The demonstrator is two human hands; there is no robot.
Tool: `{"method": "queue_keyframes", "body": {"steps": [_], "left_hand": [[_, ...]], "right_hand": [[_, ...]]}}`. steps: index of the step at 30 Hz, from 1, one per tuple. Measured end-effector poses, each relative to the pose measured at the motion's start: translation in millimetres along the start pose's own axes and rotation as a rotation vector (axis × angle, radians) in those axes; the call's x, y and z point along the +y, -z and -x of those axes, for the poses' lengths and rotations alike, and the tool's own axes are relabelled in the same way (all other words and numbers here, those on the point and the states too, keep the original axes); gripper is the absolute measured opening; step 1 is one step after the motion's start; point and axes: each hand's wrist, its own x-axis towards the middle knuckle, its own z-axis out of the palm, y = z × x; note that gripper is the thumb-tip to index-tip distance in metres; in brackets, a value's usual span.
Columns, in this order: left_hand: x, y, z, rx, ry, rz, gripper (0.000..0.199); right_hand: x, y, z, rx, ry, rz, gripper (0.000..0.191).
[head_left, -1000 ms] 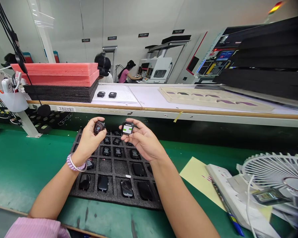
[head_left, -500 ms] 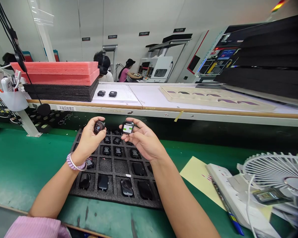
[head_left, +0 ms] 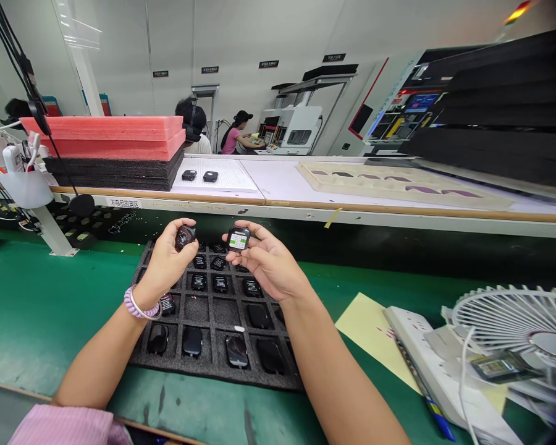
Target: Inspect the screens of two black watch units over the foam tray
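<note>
My left hand is closed around a dark smartwatch body, its face turned toward me with faint marks on it. In my right hand a second smartwatch body is pinched between thumb and fingers; its lit screen shows white and green blocks. Both watches are held up over the far part of a black foam tray. Several more black watch bodies lie in the tray's compartments, some with lit text. Two compartments in the middle hold no watch. My forearms cover parts of the tray.
A shelf behind carries pink foam blocks, two black watch bodies on paper and a beige tray. To the right lie yellow paper, a power strip, a pen and a white fan. Two people sit beyond.
Both hands and their watches stay in nearly the same place. The green area on the right watch's screen looks different. In the background, the person in pink has shifted slightly.
</note>
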Motion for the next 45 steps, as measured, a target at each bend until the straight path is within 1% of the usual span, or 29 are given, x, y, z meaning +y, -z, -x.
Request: {"method": "queue_keyframes", "body": {"steps": [3, 5, 9, 13, 18, 21, 24, 30, 35, 45], "left_hand": [[-2.0, 0.0, -0.5, 0.009, 0.001, 0.041, 0.038], [-2.7, -0.5, -0.9, 0.001, 0.007, 0.086, 0.044], [-0.2, -2.5, -0.8, -0.037, 0.059, 0.143, 0.058], [3.7, -4.6, -0.3, -0.079, 0.116, 0.189, 0.064], [3.4, -6.0, 0.3, -0.119, 0.137, 0.237, 0.071], [1.8, -6.3, 0.6, -0.141, 0.136, 0.263, 0.069], [0.9, -6.5, 0.6, -0.149, 0.128, 0.284, 0.061], [1.1, -6.8, 0.9, -0.166, 0.131, 0.315, 0.048], [1.9, -6.4, 1.5, -0.168, 0.145, 0.323, 0.046], [3.8, -6.4, 1.6, -0.165, 0.155, 0.322, 0.039]], "right_hand": [[0.1, 0.5, 0.0, -0.006, 0.005, 0.004, 0.054], [0.4, 0.7, -0.1, -0.002, 0.008, 0.004, 0.054], [1.1, 1.1, -0.6, 0.003, 0.011, 0.004, 0.054], [2.0, 1.8, -1.1, -0.002, 0.02, 0.016, 0.052], [2.2, 1.9, -0.7, -0.01, 0.029, 0.026, 0.053], [1.7, 1.0, 0.1, -0.01, 0.029, 0.013, 0.056], [1.6, -0.2, 0.5, -0.011, 0.019, 0.002, 0.057], [2.3, -1.0, -1.9, 0.006, 0.011, -0.011, 0.05], [2.0, -0.6, -2.5, -0.013, 0.033, -0.047, 0.046], [-1.7, -2.0, 0.1, -0.02, 0.025, -0.014, 0.041]]}}
